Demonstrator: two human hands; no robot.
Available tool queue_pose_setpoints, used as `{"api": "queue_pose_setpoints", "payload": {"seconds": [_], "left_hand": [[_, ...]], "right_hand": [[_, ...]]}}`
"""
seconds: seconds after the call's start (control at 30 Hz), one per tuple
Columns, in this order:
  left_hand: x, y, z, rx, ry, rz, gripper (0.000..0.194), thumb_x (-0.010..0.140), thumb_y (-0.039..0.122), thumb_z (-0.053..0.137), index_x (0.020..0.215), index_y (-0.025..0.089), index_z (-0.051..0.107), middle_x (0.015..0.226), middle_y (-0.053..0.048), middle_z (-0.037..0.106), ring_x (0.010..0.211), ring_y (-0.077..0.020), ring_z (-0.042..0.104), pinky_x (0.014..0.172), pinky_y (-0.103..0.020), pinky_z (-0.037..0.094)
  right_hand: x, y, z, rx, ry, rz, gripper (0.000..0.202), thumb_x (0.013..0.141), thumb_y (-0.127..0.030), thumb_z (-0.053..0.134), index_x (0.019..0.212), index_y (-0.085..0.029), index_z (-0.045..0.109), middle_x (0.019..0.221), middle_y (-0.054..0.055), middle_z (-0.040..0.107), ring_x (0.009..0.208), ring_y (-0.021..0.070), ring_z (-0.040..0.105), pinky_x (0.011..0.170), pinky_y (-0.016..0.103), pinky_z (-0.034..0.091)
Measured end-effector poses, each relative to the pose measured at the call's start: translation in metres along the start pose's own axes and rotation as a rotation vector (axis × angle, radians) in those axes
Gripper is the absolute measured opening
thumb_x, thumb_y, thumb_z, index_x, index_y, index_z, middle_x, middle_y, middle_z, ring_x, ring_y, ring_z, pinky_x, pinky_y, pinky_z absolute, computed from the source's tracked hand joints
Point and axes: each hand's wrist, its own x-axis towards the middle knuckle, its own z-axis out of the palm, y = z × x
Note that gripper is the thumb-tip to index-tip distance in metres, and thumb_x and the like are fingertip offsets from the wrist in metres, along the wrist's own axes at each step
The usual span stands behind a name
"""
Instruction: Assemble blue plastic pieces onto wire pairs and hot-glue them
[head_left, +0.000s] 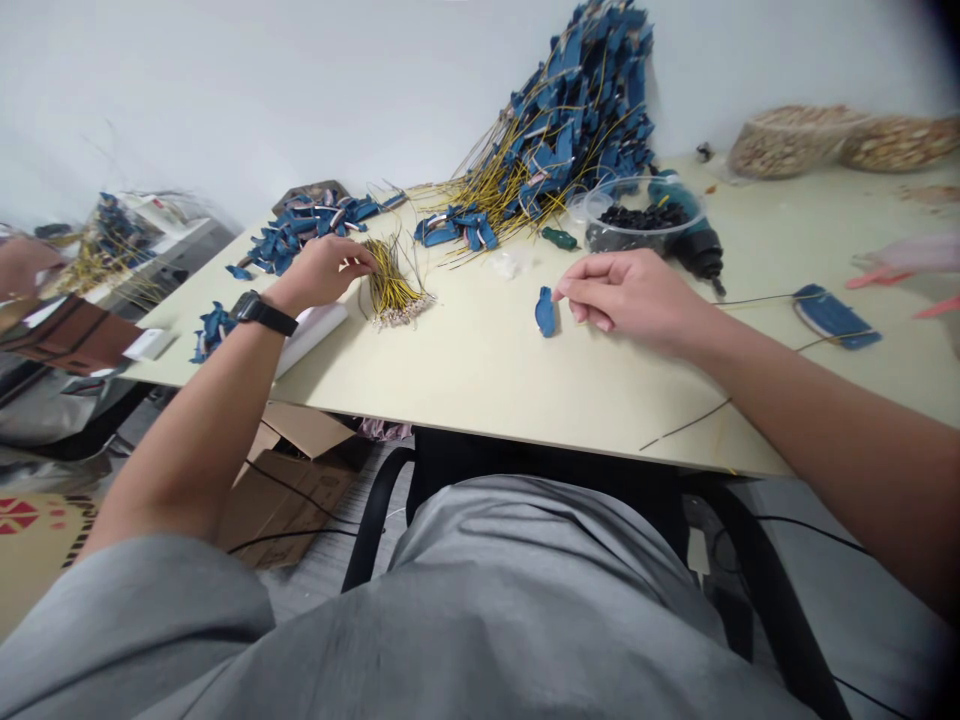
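Observation:
My left hand (pixel 327 272), with a dark watch on the wrist, is closed at the fingertips on the upper end of a bundle of thin yellow and black wires (pixel 390 285). The wires' pale ends fan out on the table. My right hand (pixel 626 298) pinches the edge of a small blue fabric-like piece (pixel 545 312) between thumb and forefinger, just above the tabletop. Its other fingers are curled. A larger blue piece with wires (pixel 836 315) lies to the right, beyond my right forearm.
A tall heap of blue wired pieces (pixel 577 110) leans against the wall. Around it are a tub of black parts (pixel 641 225), a dark power driver (pixel 697 250) and a green-handled tool (pixel 559 238). More blue pieces (pixel 289 235) lie left. At right are orange-handled scissors (pixel 885 278).

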Motion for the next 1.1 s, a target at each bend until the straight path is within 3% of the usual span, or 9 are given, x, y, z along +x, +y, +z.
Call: {"api": "queue_pose_setpoints", "payload": {"seconds": [0.2,0.37,0.47,0.57,0.67,0.77,0.87,1.0,1.1], "left_hand": [[-0.001,0.004,-0.006,0.029,-0.008,-0.02,0.018,0.106,0.038,0.076,0.106,0.024,0.087,0.129,-0.014,0.097,0.13,-0.0381,0.087,0.124,-0.055,0.066],[-0.006,0.012,-0.01,0.052,0.031,-0.006,0.031,0.11,0.044,0.075,0.116,0.02,0.093,0.133,-0.011,0.098,0.127,-0.0305,0.085,0.122,-0.047,0.065],[-0.007,0.017,-0.015,0.025,0.051,-0.033,0.026,0.108,0.044,0.079,0.111,0.022,0.094,0.128,-0.003,0.098,0.124,-0.0248,0.083,0.127,-0.044,0.063],[-0.005,0.019,-0.016,0.01,0.057,-0.083,0.017,0.105,0.037,0.08,0.106,0.024,0.092,0.121,0.001,0.097,0.118,-0.0211,0.08,0.126,-0.041,0.062],[-0.002,0.021,-0.013,0.001,0.168,-0.131,0.016,0.108,0.034,0.08,0.109,0.023,0.091,0.123,-0.001,0.097,0.119,-0.0205,0.079,0.123,-0.038,0.062],[0.003,0.025,-0.013,-0.026,0.296,-0.181,0.015,0.111,0.032,0.08,0.114,0.023,0.091,0.126,-0.003,0.097,0.121,-0.0205,0.079,0.12,-0.037,0.061],[0.006,0.032,-0.025,-0.081,0.387,-0.214,0.019,0.119,0.038,0.079,0.119,0.02,0.084,0.128,-0.001,0.095,0.124,-0.0188,0.08,0.124,-0.038,0.06],[0.009,0.042,-0.055,-0.078,0.379,-0.221,0.05,0.136,0.066,0.067,0.132,0.016,0.064,0.13,0.008,0.082,0.132,-0.0079,0.07,0.125,-0.034,0.051],[0.019,0.044,-0.073,-0.093,0.582,-0.241,0.028,0.14,0.039,0.061,0.124,0.018,0.051,0.118,0.007,0.071,0.127,-0.0057,0.079,0.115,-0.033,0.052]], "right_hand": [[0.003,0.006,-0.002,-0.003,-0.013,-0.02,0.031,0.119,-0.011,0.09,0.089,-0.02,0.088,0.07,0.001,0.071,0.055,0.0103,0.054,0.053,0.03,0.035],[0.004,0.007,-0.003,-0.018,-0.027,-0.01,0.03,0.119,-0.024,0.097,0.091,-0.021,0.087,0.072,0.002,0.071,0.056,0.0111,0.053,0.054,0.032,0.036],[0.002,0.005,-0.003,-0.037,-0.025,-0.021,0.031,0.118,-0.029,0.1,0.092,-0.021,0.086,0.072,0.002,0.071,0.056,0.0109,0.054,0.054,0.031,0.037],[0.0,0.002,-0.002,-0.053,-0.015,-0.013,0.028,0.118,-0.024,0.096,0.093,-0.02,0.086,0.071,0.002,0.071,0.056,0.0108,0.054,0.055,0.031,0.038],[0.0,0.0,-0.001,-0.074,-0.013,0.003,0.026,0.118,-0.018,0.091,0.092,-0.02,0.086,0.071,0.002,0.071,0.056,0.0108,0.054,0.056,0.032,0.039],[0.0,0.001,-0.002,-0.073,-0.028,-0.01,0.028,0.118,-0.026,0.095,0.093,-0.02,0.086,0.072,0.001,0.071,0.056,0.0109,0.054,0.056,0.032,0.039],[0.001,0.004,-0.003,-0.057,-0.041,-0.029,0.031,0.118,-0.032,0.098,0.092,-0.021,0.085,0.072,0.002,0.071,0.056,0.0111,0.053,0.055,0.032,0.038],[-0.001,0.0,-0.001,-0.031,-0.026,-0.014,0.03,0.118,-0.021,0.095,0.089,-0.021,0.086,0.07,0.001,0.071,0.055,0.0105,0.053,0.054,0.031,0.038],[-0.004,-0.008,0.002,-0.025,-0.002,0.028,0.037,0.12,-0.005,0.084,0.086,-0.02,0.085,0.068,0.0,0.071,0.053,0.0088,0.052,0.053,0.029,0.037]]}}
